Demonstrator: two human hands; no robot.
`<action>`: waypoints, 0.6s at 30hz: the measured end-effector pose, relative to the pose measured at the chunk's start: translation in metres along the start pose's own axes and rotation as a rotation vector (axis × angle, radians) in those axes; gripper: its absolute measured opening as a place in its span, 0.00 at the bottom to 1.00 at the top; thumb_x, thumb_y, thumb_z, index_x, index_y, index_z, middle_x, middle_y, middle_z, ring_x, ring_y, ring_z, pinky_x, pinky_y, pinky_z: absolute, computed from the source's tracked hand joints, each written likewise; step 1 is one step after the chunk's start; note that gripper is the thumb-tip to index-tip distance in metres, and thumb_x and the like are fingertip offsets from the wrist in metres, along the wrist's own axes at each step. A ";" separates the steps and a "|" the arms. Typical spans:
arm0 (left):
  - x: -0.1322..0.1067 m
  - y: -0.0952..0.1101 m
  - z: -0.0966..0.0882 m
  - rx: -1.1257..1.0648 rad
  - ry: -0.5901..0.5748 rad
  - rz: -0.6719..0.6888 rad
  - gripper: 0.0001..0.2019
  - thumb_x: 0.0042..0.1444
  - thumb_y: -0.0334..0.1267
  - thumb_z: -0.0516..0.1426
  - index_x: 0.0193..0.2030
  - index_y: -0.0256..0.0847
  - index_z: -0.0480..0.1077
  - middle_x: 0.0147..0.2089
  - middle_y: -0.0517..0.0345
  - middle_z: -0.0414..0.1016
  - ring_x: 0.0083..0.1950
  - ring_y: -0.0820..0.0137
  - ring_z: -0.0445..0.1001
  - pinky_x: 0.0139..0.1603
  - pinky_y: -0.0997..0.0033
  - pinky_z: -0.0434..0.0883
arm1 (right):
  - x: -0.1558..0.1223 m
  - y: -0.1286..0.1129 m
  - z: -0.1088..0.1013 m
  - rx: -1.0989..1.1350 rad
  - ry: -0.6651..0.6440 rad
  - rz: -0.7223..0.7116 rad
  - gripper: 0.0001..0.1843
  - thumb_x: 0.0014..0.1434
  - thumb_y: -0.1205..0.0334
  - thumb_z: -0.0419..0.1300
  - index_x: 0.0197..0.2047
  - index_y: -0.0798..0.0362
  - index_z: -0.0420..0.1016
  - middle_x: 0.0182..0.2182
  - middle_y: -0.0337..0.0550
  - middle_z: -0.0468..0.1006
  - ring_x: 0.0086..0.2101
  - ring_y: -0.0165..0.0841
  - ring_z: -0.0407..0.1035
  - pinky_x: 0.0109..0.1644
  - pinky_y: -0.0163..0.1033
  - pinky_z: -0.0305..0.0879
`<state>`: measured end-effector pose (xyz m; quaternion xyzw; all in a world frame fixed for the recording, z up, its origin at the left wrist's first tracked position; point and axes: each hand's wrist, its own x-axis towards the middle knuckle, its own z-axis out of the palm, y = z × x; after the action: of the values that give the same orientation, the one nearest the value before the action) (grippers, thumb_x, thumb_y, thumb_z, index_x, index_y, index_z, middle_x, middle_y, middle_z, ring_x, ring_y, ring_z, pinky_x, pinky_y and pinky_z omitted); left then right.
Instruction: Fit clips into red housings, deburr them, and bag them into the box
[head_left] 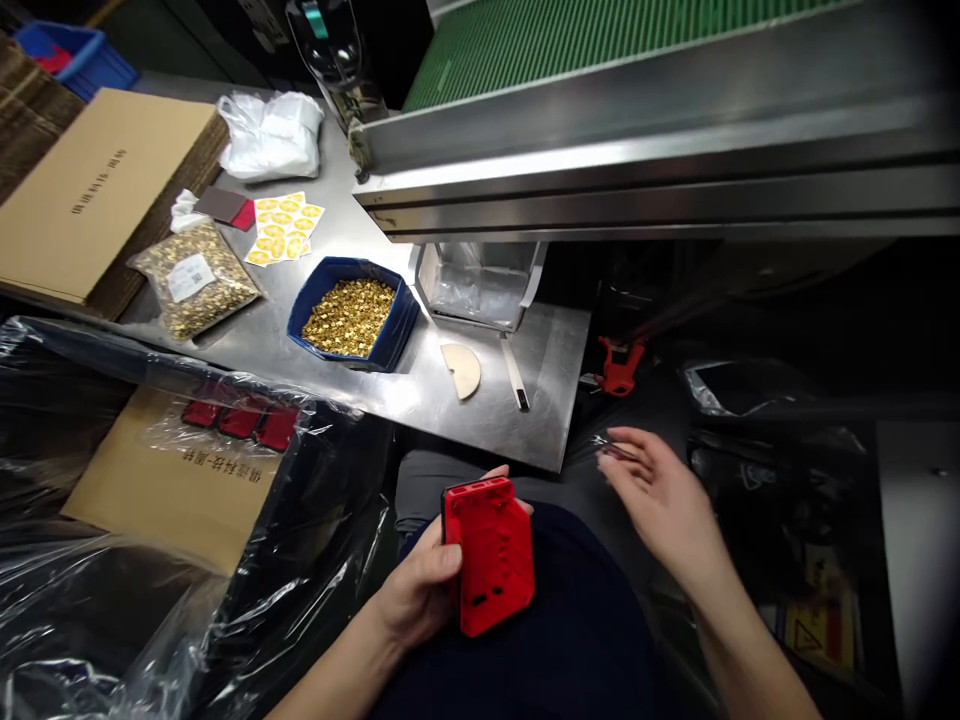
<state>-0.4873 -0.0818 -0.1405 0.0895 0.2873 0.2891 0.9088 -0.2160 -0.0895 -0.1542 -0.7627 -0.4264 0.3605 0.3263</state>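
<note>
My left hand [427, 585] grips a red plastic housing [496, 560] with a dark rim by its left edge, thumb in front. The housing is held upright above my lap, with its hollow, ribbed inside facing me and small slots in it. Off to the right, apart from the housing, my right hand [660, 500] is closed in a pinch. A thin, dark, shiny thing [621, 453] shows between its fingertips, too small and blurred to name. On the metal table in front lies a blue bin [405, 325] holding many small brass-coloured pieces [349, 318].
A half-round wooden piece [463, 372] and a utility knife [515, 373] lie near the table edge. A bag of brass pieces [199, 280], yellow stickers [283, 230] and cardboard [105, 190] are at left. A plastic-lined box [247, 515] holds red parts [240, 420]. A green conveyor [600, 40] runs above.
</note>
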 end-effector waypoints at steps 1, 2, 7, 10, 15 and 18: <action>0.000 0.000 -0.002 0.030 0.001 0.015 0.45 0.53 0.45 0.67 0.73 0.41 0.52 0.68 0.35 0.65 0.65 0.44 0.69 0.67 0.40 0.59 | 0.017 0.008 0.008 -0.030 -0.005 -0.026 0.18 0.63 0.50 0.62 0.51 0.51 0.73 0.40 0.47 0.83 0.37 0.37 0.80 0.40 0.38 0.79; 0.001 0.000 -0.003 0.052 0.001 0.024 0.45 0.53 0.44 0.67 0.74 0.42 0.51 0.68 0.34 0.64 0.65 0.43 0.68 0.67 0.41 0.59 | 0.032 0.013 0.017 -0.058 0.004 -0.058 0.16 0.64 0.50 0.61 0.50 0.51 0.73 0.40 0.47 0.82 0.37 0.37 0.80 0.41 0.39 0.78; 0.002 -0.006 -0.010 -0.040 -0.011 0.007 0.37 0.58 0.45 0.63 0.71 0.36 0.56 0.67 0.29 0.67 0.65 0.42 0.69 0.63 0.43 0.63 | 0.084 0.007 0.056 -0.217 0.130 -0.245 0.15 0.67 0.52 0.54 0.52 0.50 0.71 0.50 0.52 0.75 0.47 0.41 0.74 0.51 0.45 0.72; 0.001 -0.008 -0.016 -0.150 -0.051 -0.017 0.34 0.60 0.50 0.60 0.67 0.31 0.63 0.67 0.27 0.65 0.67 0.44 0.68 0.66 0.47 0.61 | 0.100 0.004 0.070 -0.321 0.124 -0.333 0.13 0.64 0.53 0.57 0.46 0.52 0.75 0.45 0.52 0.75 0.47 0.46 0.70 0.55 0.52 0.67; 0.002 -0.009 -0.024 -0.227 -0.124 -0.018 0.36 0.58 0.52 0.59 0.66 0.27 0.64 0.69 0.25 0.62 0.68 0.45 0.67 0.71 0.46 0.53 | 0.109 0.010 0.080 -0.414 0.170 -0.399 0.16 0.65 0.52 0.54 0.50 0.53 0.72 0.46 0.54 0.73 0.49 0.48 0.67 0.57 0.52 0.61; 0.003 -0.009 -0.025 -0.246 -0.155 -0.019 0.38 0.57 0.54 0.59 0.68 0.30 0.62 0.68 0.26 0.64 0.66 0.46 0.69 0.69 0.46 0.54 | 0.109 0.014 0.083 -0.468 0.148 -0.401 0.15 0.64 0.51 0.55 0.46 0.52 0.73 0.41 0.52 0.74 0.46 0.48 0.68 0.53 0.51 0.61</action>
<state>-0.4954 -0.0870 -0.1653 -0.0030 0.1797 0.3058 0.9350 -0.2378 0.0171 -0.2386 -0.7419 -0.6148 0.1246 0.2368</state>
